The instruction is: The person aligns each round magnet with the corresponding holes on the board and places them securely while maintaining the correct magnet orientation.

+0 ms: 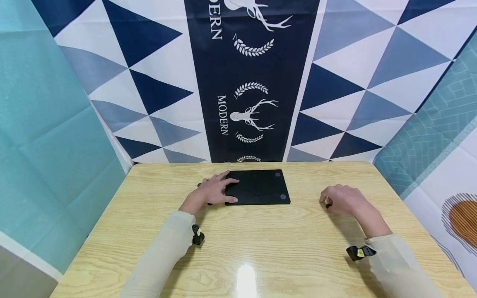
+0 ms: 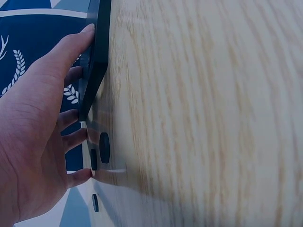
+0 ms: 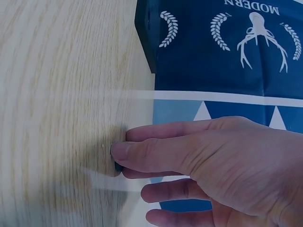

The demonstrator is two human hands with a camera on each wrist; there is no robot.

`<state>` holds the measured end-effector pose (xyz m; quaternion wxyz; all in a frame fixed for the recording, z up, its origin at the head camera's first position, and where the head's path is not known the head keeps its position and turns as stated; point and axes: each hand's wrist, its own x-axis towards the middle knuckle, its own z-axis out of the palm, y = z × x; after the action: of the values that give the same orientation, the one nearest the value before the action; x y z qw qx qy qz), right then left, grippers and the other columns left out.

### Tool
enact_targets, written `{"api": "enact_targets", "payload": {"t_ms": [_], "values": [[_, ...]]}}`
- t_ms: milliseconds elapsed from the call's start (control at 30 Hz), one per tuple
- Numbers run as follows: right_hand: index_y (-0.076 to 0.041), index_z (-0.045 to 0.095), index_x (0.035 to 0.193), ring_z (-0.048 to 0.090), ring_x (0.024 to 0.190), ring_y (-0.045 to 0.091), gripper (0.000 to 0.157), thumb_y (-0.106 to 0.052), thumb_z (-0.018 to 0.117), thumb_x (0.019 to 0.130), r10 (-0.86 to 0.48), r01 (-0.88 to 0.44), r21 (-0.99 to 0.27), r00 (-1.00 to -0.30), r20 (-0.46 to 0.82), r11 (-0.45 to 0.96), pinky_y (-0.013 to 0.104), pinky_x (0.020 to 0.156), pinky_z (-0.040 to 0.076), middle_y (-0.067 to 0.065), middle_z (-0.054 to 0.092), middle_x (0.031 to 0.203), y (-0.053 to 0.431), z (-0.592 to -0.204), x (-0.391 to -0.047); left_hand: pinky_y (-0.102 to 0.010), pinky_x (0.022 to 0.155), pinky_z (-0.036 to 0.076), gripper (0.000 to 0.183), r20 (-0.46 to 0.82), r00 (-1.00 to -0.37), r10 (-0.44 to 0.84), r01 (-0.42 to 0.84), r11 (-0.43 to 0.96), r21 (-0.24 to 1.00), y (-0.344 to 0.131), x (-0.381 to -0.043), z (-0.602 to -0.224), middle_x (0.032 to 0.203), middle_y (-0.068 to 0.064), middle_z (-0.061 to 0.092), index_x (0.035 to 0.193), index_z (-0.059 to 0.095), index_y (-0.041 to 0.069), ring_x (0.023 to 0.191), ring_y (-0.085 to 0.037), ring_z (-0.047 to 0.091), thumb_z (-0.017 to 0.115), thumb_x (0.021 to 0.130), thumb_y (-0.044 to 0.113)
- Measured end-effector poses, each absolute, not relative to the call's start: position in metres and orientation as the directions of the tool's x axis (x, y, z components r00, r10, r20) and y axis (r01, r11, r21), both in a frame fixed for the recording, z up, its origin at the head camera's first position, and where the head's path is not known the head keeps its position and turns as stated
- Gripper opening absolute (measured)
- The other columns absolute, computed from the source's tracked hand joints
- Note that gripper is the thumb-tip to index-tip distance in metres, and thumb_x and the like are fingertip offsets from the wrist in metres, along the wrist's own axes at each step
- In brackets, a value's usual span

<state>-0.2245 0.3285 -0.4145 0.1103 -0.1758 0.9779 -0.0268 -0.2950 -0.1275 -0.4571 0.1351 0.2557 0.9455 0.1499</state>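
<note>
A flat black rectangular board (image 1: 261,187) lies toward the far edge of the table, with grey round spots near its right corners. My left hand (image 1: 213,188) rests at the board's left end, fingers spread; in the left wrist view the thumb touches the board (image 2: 97,66). Small black discs (image 2: 105,147) lie on the table beside those fingers, partly hidden by the hand in the head view. Well to the right of the board, my right hand (image 1: 344,199) pinches a small black disc (image 3: 118,167) between thumb and fingers, low at the tabletop.
The light wooden table (image 1: 261,244) ends at a patterned cloth backdrop (image 1: 249,82) just behind the board. A teal cloth (image 1: 56,124) hangs at the left, and another patterned cloth (image 1: 443,136) stands along the right side.
</note>
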Motion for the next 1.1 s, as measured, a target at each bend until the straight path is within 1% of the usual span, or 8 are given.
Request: {"api": "enact_targets", "payload": {"t_ms": [200, 467, 567, 700, 800, 900, 967, 1100], "values": [[-0.022, 0.083, 0.102, 0.056, 0.076, 0.018, 0.02, -0.006, 0.09, 0.091, -0.336, -0.323, -0.096, -0.917, -0.213, 0.942, 0.04, 0.066, 0.049, -0.005, 0.069, 0.084, 0.3302, -0.4157, -0.2248, -0.083, 0.133, 0.023, 0.078, -0.179, -0.831, 0.526, 0.444, 0.822, 0.357, -0.1278, -0.2951, -0.4573, 0.193, -0.008, 0.012, 0.174, 0.045, 0.037, 0.176, -0.047, 0.023, 0.069, 0.105, 0.065], [-0.019, 0.084, 0.101, 0.063, 0.079, 0.018, 0.019, -0.005, 0.091, 0.09, -0.323, -0.31, -0.095, -0.922, -0.212, 0.946, 0.044, 0.069, 0.056, 0.0, 0.077, 0.092, 0.3311, -0.415, -0.2254, -0.082, 0.133, 0.024, 0.078, -0.184, -0.832, 0.523, 0.443, 0.827, 0.348, -0.1274, -0.2941, -0.4562, 0.193, -0.008, 0.012, 0.174, 0.044, 0.037, 0.176, -0.048, 0.023, 0.069, 0.105, 0.066], [-0.019, 0.083, 0.098, 0.061, 0.078, 0.018, 0.018, -0.005, 0.091, 0.09, -0.32, -0.306, -0.095, -0.925, -0.206, 0.947, 0.042, 0.069, 0.055, 0.0, 0.076, 0.091, 0.3308, -0.4149, -0.2246, -0.082, 0.133, 0.024, 0.078, -0.185, -0.833, 0.522, 0.442, 0.828, 0.346, -0.1273, -0.2937, -0.4553, 0.193, -0.008, 0.012, 0.174, 0.045, 0.037, 0.176, -0.048, 0.023, 0.069, 0.105, 0.066], [-0.02, 0.076, 0.085, 0.052, 0.073, 0.016, 0.023, -0.002, 0.089, 0.09, -0.328, -0.313, -0.107, -0.928, -0.176, 0.944, 0.036, 0.065, 0.044, -0.005, 0.063, 0.078, 0.3305, -0.4173, -0.223, -0.082, 0.133, 0.024, 0.078, -0.185, -0.832, 0.522, 0.445, 0.829, 0.34, -0.1271, -0.2942, -0.4547, 0.193, -0.008, 0.012, 0.174, 0.044, 0.037, 0.176, -0.048, 0.023, 0.068, 0.105, 0.066], [-0.021, 0.06, 0.071, 0.041, 0.069, 0.014, 0.038, 0.002, 0.084, 0.089, -0.34, -0.323, -0.125, -0.93, -0.144, 0.938, 0.034, 0.064, 0.031, -0.008, 0.044, 0.07, 0.3303, -0.4198, -0.2221, -0.082, 0.133, 0.024, 0.078, -0.187, -0.831, 0.524, 0.445, 0.828, 0.342, -0.1273, -0.2953, -0.4555, 0.193, -0.008, 0.012, 0.174, 0.044, 0.038, 0.176, -0.048, 0.023, 0.068, 0.105, 0.066], [-0.022, 0.046, 0.066, 0.032, 0.067, 0.012, 0.049, 0.006, 0.08, 0.087, -0.35, -0.333, -0.142, -0.929, -0.121, 0.932, 0.034, 0.064, 0.023, -0.009, 0.03, 0.069, 0.3301, -0.4214, -0.2216, -0.082, 0.133, 0.023, 0.078, -0.186, -0.831, 0.525, 0.443, 0.825, 0.35, -0.1276, -0.2963, -0.4572, 0.193, -0.008, 0.012, 0.174, 0.045, 0.037, 0.176, -0.048, 0.022, 0.069, 0.105, 0.066], [-0.023, 0.045, 0.065, 0.031, 0.067, 0.012, 0.05, 0.006, 0.079, 0.087, -0.353, -0.336, -0.147, -0.929, -0.112, 0.93, 0.034, 0.064, 0.022, -0.01, 0.029, 0.069, 0.3305, -0.422, -0.2212, -0.083, 0.133, 0.024, 0.078, -0.183, -0.83, 0.526, 0.443, 0.823, 0.355, -0.1277, -0.2975, -0.4592, 0.193, -0.008, 0.012, 0.173, 0.045, 0.038, 0.176, -0.048, 0.023, 0.069, 0.104, 0.066], [-0.023, 0.057, 0.068, 0.039, 0.068, 0.012, 0.042, 0.003, 0.084, 0.088, -0.345, -0.329, -0.143, -0.932, -0.112, 0.933, 0.034, 0.064, 0.027, -0.01, 0.039, 0.069, 0.3321, -0.4223, -0.2208, -0.083, 0.133, 0.023, 0.079, -0.187, -0.831, 0.524, 0.437, 0.822, 0.365, -0.127, -0.2985, -0.4618, 0.193, -0.008, 0.012, 0.173, 0.045, 0.038, 0.176, -0.048, 0.022, 0.07, 0.104, 0.066]]}}
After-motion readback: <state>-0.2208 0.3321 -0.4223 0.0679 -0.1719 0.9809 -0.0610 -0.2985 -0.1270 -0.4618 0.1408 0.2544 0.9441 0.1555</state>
